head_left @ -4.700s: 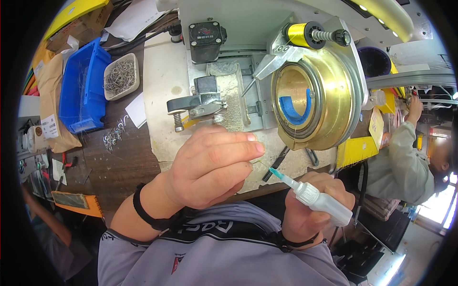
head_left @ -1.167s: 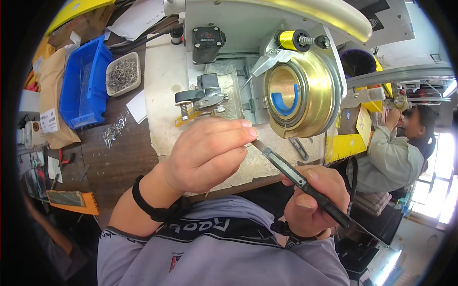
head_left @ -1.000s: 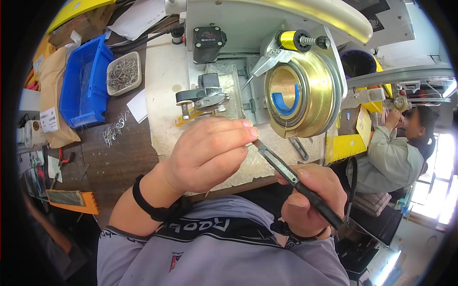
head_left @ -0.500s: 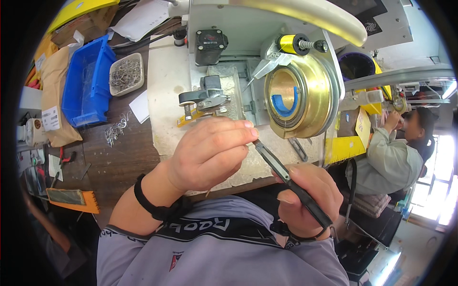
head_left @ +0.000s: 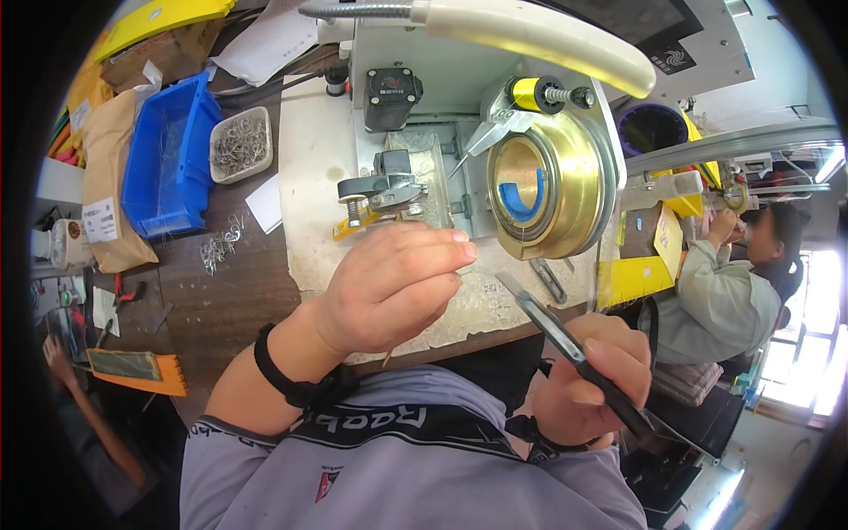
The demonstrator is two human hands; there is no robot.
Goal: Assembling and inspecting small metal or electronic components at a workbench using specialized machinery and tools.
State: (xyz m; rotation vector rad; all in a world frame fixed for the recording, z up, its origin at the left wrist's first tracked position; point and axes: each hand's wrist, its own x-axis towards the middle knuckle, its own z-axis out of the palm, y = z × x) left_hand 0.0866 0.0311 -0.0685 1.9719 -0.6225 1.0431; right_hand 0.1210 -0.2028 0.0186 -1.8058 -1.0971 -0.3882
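Note:
My right hand [head_left: 609,367] is wrapped round the dark handle of a utility knife [head_left: 554,329], whose thin metal tip points up and left. My left hand [head_left: 384,287] is closed in a pinch, thumb and forefinger together. Whatever lies between those fingertips is too small or hidden to make out. A gap separates the knife's tip from the left fingertips. Just beyond my hands is a machine with a brass ring [head_left: 579,185], a blue curved piece [head_left: 521,208] inside it and a yellow spool [head_left: 533,94] above. A small clamp [head_left: 389,187] sits to its left.
Left of the machine stand a white dish [head_left: 268,146] of small metal hooks and a blue bin [head_left: 132,177]. Loose hooks [head_left: 223,245] lie on the brown table. A pale lamp arm [head_left: 539,40] crosses above the machine. A person [head_left: 720,296] sits at the right.
My right hand has moved right and slightly down with the utility knife, drawing its tip away from the left fingertips. My left hand has stayed in its pinch.

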